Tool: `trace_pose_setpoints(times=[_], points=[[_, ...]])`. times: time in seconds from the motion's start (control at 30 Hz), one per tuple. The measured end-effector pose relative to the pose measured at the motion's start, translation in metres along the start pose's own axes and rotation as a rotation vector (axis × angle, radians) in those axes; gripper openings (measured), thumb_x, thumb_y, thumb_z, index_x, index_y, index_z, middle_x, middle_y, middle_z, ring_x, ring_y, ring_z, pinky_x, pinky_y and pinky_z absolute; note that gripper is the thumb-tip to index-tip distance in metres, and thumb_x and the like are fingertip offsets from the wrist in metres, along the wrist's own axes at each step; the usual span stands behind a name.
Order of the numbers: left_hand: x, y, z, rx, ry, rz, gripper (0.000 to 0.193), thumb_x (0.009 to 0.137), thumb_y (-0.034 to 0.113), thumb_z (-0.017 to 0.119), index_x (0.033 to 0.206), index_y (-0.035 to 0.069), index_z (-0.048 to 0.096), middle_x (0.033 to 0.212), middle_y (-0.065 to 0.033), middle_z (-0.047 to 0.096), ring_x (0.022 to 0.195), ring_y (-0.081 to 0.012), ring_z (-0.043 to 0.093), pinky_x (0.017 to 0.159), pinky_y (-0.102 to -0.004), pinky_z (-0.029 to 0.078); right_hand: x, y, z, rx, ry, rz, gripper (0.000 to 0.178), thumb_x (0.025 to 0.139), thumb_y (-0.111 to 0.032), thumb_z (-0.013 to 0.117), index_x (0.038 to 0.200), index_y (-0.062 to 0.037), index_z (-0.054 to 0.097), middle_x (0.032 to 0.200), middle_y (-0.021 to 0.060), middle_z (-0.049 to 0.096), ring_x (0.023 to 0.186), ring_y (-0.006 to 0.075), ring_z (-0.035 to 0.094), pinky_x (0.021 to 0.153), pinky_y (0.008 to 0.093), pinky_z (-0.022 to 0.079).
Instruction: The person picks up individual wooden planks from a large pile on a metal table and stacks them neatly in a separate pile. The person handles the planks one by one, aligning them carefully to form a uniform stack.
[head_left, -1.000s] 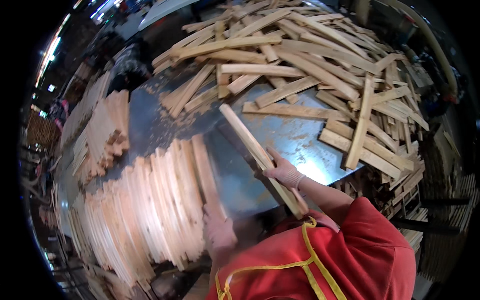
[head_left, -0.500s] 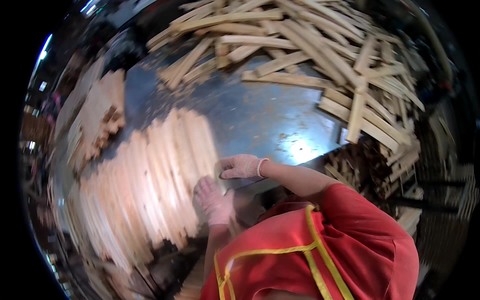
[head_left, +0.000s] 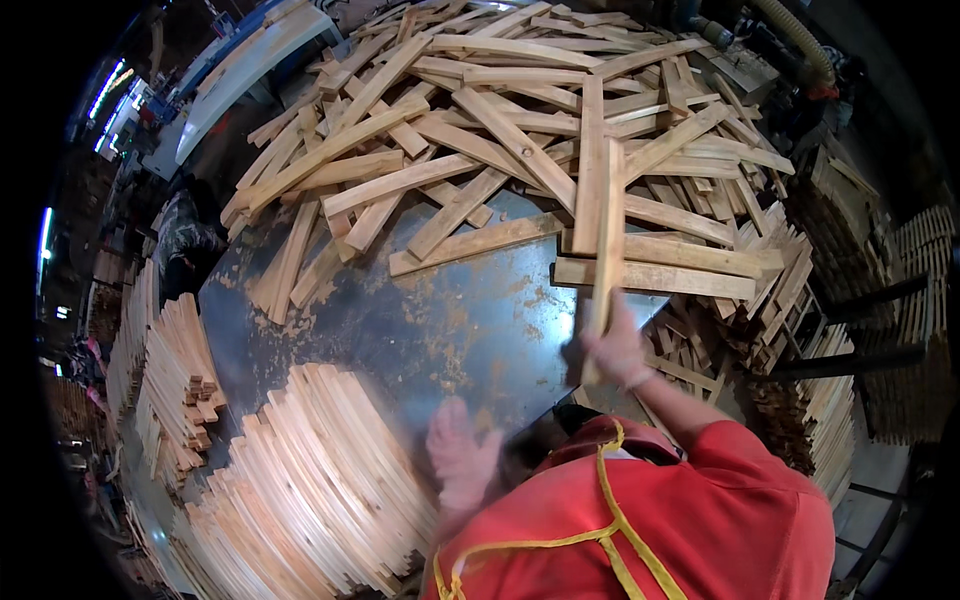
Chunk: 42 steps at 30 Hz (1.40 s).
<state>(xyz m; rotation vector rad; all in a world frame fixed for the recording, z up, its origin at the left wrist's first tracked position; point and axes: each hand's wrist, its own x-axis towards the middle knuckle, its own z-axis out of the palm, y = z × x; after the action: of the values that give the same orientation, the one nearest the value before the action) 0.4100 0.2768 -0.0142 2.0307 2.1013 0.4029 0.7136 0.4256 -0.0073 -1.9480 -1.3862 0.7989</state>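
Observation:
My right hand (head_left: 617, 348), in a pale knit glove, is wrapped round the near end of a long wooden slat (head_left: 608, 235). That slat points away from me, its far part lying over the jumbled pile of slats (head_left: 520, 140). My left hand (head_left: 462, 455), gloved and smeared by motion, is held over the metal tabletop (head_left: 400, 340) with its fingers stretched and thumb apart. Nothing shows in it. Just left of it lies a row of pale slats (head_left: 310, 480) set side by side, their ends slightly uneven.
Another stack of slats (head_left: 180, 385) stands at the left edge of the table. Sawdust is scattered on the metal. More wood is stacked on a rack (head_left: 850, 370) at the right. A person (head_left: 188, 235) is at the far left, and a ribbed hose (head_left: 800, 35) hangs at the far right.
My right hand has moved from the row of slats to the right and now grips a slat from the pile. My left hand has come off the row's edge. The view has shifted.

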Motion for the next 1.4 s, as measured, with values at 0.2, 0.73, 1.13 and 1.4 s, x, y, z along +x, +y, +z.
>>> trace_pose_setpoints(times=[0.2, 0.73, 1.13, 1.4], points=[[0.084, 0.075, 0.025, 0.204, -0.312, -0.094, 0.1, 0.081, 0.053, 0.082, 0.159, 0.008, 0.04, 0.15, -0.0149, 0.052, 0.132, -0.0328, 0.053, 0.108, -0.0498, 0.045, 0.045, -0.052, -0.019, -0.061, -0.359, -0.19, 0.057, 0.092, -0.039, 0.071, 0.14, -0.0099, 0.065, 0.126, 0.0217, 0.071, 0.121, 0.0424, 0.065, 0.109, 0.0465, 0.05], [-0.041, 0.017, -0.008, -0.026, 0.042, -0.774, 0.072, 0.088, 0.033, 0.069, 0.152, 0.004, 0.051, 0.132, -0.0264, 0.064, 0.124, -0.0434, 0.061, 0.11, -0.0512, 0.046, 0.232, -0.134, 0.093, -0.324, -0.333, -0.325, 0.112, 0.078, -0.035, 0.082, 0.166, -0.0076, 0.018, 0.134, 0.0288, 0.064, 0.123, 0.0425, 0.065, 0.105, 0.0473, 0.053], [-0.056, -0.006, -0.012, -0.07, -0.067, -0.537, 0.096, 0.086, 0.047, 0.075, 0.163, 0.007, 0.034, 0.161, -0.0252, 0.041, 0.148, -0.0434, 0.042, 0.122, -0.0516, 0.036, -0.043, -0.091, 0.113, 0.058, -0.532, -0.173, 0.12, 0.078, -0.032, 0.085, 0.169, -0.0086, 0.011, 0.148, 0.0337, 0.049, 0.138, 0.048, 0.051, 0.117, 0.047, 0.044], [-0.03, 0.007, 0.002, -0.105, -0.276, -0.665, 0.108, 0.082, 0.04, 0.08, 0.166, 0.006, 0.022, 0.144, -0.0253, 0.058, 0.125, -0.0449, 0.063, 0.107, -0.049, 0.05, -0.082, -0.053, 0.1, 0.025, -1.205, -0.439, 0.085, 0.09, -0.029, 0.073, 0.163, -0.0098, 0.034, 0.145, 0.0262, 0.06, 0.134, 0.0382, 0.059, 0.115, 0.0449, 0.046]])
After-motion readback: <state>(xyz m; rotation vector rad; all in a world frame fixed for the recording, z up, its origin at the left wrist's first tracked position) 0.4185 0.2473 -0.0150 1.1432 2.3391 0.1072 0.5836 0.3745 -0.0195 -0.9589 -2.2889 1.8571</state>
